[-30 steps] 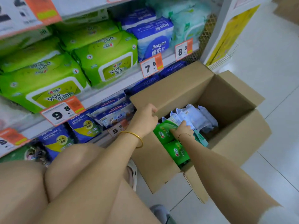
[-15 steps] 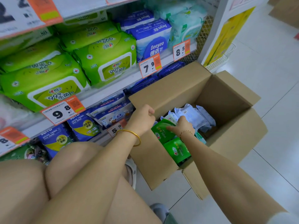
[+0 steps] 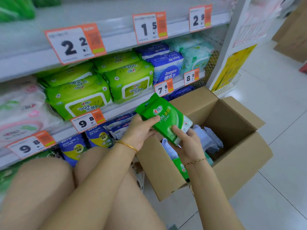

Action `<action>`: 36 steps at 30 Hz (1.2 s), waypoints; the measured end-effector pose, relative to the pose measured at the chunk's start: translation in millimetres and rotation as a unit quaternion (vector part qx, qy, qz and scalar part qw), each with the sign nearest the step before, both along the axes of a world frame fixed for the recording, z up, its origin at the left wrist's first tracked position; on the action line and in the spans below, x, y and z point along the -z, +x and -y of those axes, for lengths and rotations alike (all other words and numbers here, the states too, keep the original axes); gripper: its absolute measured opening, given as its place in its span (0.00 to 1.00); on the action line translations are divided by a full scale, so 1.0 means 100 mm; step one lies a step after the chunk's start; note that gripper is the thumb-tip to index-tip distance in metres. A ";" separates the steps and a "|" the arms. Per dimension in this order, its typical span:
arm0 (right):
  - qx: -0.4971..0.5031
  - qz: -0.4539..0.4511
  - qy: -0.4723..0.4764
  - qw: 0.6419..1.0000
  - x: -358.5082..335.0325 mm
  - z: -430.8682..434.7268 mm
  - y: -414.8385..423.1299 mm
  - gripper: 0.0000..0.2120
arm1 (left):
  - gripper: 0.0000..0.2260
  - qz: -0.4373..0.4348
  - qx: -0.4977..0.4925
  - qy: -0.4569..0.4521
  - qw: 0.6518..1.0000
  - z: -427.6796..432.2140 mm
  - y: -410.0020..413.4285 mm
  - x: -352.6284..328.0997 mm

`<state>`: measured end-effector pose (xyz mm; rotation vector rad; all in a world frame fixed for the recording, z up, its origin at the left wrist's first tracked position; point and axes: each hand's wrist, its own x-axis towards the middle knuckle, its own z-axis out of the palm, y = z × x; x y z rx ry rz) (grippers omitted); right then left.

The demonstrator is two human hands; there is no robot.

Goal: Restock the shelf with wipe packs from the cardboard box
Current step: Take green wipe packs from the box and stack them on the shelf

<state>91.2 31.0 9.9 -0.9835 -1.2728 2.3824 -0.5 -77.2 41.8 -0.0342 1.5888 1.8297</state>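
1. Lifting that flat dark-green plastic wipe pack (image 3: 166, 120) clear of the open brown cardboard box (image 3: 235, 156) is the big change. A second ago your right hand was still down among the packs and your left was resting on the box's near flap. Now the pack sits above the box's shelf-side edge, tilted, label facing you.
2. Your left hand (image 3: 141, 131) has come off the flap and pinches the pack's upper left side, thumb on the front. Your right hand (image 3: 187, 143) grips the lower end, thumb pressed on the face. Both sets of fingers are closed on it.
3. So one pack's out and ready to shelve, I'd say. The white metal shelf (image 3: 126, 107) is just left of the box.
4. More packs are left in the box, green ones at the near corner and pale blue ones (image 3: 207, 138) deeper in, so plenty of trips to go.
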 end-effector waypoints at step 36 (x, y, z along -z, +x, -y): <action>-0.274 -0.135 0.590 0.748 -2.28 3.05 -2.89 0.24 | 0.18 -0.346 -0.360 -0.269 0.824 3.19 -1.86 -1.78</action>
